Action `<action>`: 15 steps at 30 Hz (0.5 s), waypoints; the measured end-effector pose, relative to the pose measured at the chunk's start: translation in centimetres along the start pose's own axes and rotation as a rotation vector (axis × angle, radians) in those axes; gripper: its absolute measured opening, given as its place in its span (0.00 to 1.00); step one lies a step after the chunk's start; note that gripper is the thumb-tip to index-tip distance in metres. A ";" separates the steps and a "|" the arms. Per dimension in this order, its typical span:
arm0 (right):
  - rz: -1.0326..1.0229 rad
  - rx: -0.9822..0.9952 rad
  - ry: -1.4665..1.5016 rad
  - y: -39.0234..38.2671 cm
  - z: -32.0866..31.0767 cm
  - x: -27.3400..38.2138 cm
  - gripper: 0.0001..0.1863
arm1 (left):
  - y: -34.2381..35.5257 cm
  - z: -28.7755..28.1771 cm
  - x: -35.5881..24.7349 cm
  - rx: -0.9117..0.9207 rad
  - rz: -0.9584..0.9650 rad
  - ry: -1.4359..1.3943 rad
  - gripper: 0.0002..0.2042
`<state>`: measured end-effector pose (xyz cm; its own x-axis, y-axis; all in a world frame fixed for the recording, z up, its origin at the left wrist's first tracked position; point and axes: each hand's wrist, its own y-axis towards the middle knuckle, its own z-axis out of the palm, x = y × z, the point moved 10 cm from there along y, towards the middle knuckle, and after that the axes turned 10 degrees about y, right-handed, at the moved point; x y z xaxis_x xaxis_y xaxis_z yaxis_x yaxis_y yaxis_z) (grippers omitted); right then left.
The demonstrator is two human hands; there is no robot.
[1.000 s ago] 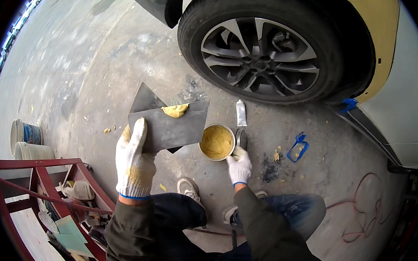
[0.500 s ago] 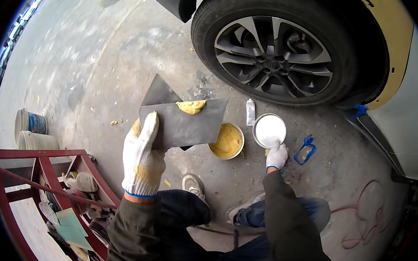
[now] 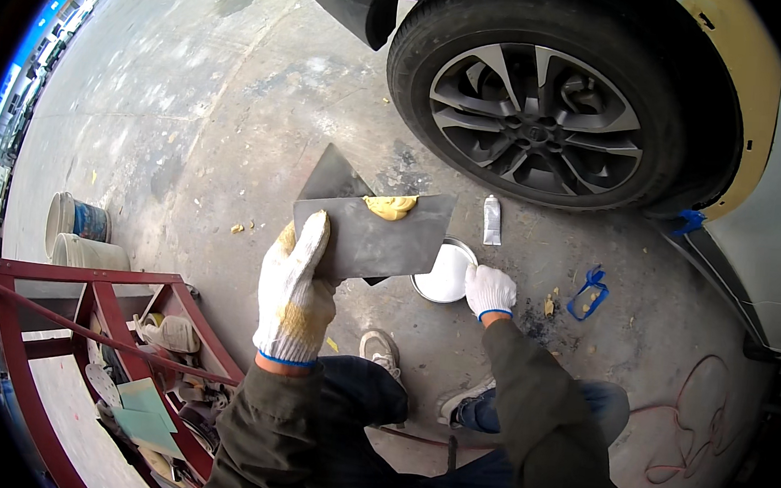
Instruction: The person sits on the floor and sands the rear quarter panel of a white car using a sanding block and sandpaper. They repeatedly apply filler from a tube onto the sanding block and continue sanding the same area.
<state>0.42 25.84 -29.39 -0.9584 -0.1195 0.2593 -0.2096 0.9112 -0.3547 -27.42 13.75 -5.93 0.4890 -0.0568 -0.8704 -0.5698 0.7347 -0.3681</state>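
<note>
My left hand point(image 3: 295, 296), in a stained white glove, grips a flat dark grey putty spreader point(image 3: 372, 243), thumb on top. A dab of yellow putty point(image 3: 390, 208) sits at the spreader's far edge. Behind it pokes out the corner of a second dark plate point(image 3: 333, 179); how that is held is hidden. In its own white glove, my right hand point(image 3: 491, 293) pinches the right rim of a round white lid point(image 3: 446, 274). The lid lies where the putty tin stood and covers it from sight; the spreader overlaps its left part. Whether it is seated cannot be told.
A silver tube point(image 3: 492, 223) and a blue strap-like piece point(image 3: 588, 294) lie on the concrete. Ahead stands a car wheel point(image 3: 533, 118) under a yellowish fender point(image 3: 749, 61). To the left are buckets point(image 3: 87, 252) and a red metal rack point(image 3: 85, 272); a reddish hose point(image 3: 684, 423) curls at right.
My right hand has carried the white lid leftward over the tin of yellow putty, which no longer shows. My left hand keeps its hold on the spreader; the view has shifted slightly.
</note>
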 end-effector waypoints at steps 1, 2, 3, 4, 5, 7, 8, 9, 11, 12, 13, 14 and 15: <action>-0.017 -0.020 -0.016 0.2 -0.1 0.1 0.29 | -0.1 0.3 -0.1 0.007 0.000 0.000 0.17; -0.034 -0.039 -0.032 0.3 -0.1 0.1 0.29 | -0.1 0.5 -0.2 0.014 0.000 -0.001 0.17; -0.055 -0.059 -0.045 0.4 -0.2 0.3 0.29 | 0.0 0.4 -0.1 0.024 -0.002 0.012 0.16; -0.085 -0.039 -0.069 0.7 0.1 0.4 0.30 | 0.1 0.2 0.1 0.034 -0.003 0.025 0.15; -0.115 -0.020 -0.093 1.0 0.3 0.2 0.30 | 0.1 0.0 0.2 0.045 -0.005 0.038 0.14; -0.147 -0.025 -0.113 1.2 0.1 0.6 0.31 | 0.0 0.2 0.1 0.036 -0.001 0.040 0.14; -0.152 -0.051 -0.111 1.5 -0.4 0.8 0.31 | 0.0 0.3 0.1 0.032 0.001 0.041 0.14; -0.155 -0.078 -0.111 1.8 -1.5 1.3 0.31 | -0.1 0.3 0.0 0.036 0.003 0.039 0.14; -0.175 -0.066 -0.090 1.6 -2.7 3.5 0.32 | 0.0 0.3 -0.1 0.045 0.007 0.033 0.14; -0.352 -0.237 -0.097 0.9 -2.6 4.7 0.34 | 0.0 0.5 -0.2 0.049 0.014 0.058 0.14; -0.531 -0.406 -0.101 -0.7 -3.7 6.8 0.37 | -0.1 0.4 -0.2 0.044 0.014 0.075 0.14; -0.498 -0.210 -0.095 -0.3 -1.5 7.3 0.37 | -0.3 0.2 -0.3 0.039 0.014 0.092 0.15; -0.459 -0.017 -0.090 -0.5 -0.1 8.4 0.39 | -0.4 0.0 -0.3 0.038 0.014 0.107 0.15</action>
<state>-7.50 24.47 -26.94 -0.7807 -0.5446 0.3064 -0.6130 0.7627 -0.2063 -27.36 13.49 -5.49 0.4065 -0.1171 -0.9061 -0.5495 0.7610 -0.3448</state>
